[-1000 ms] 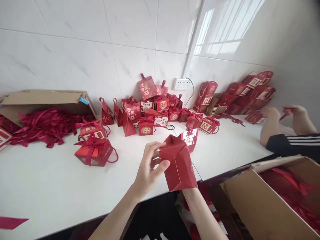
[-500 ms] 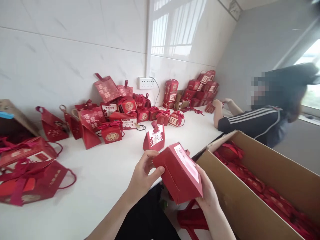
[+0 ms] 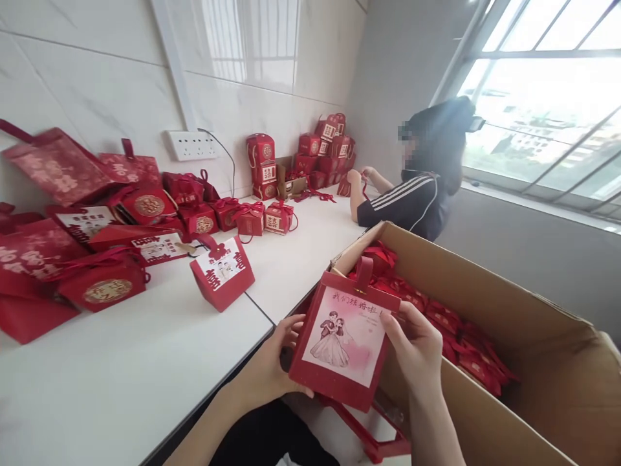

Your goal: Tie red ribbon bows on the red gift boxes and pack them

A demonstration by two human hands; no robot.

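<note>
By carton rim (image 3: 504, 414), held red box (image 3: 345, 343)

Bright daylight pours through the barred window (image 3: 543, 110) at upper right — panes nearly washed out, haze veiling the co-worker's head (image 3: 441, 133). Glossy wall tiles (image 3: 111, 84) mirror pale bars near top center. The wedding gift box (image 3: 344, 343), lower center, looks crisp — left-edge boxes (image 3: 29, 310) stretch and soften.
</note>
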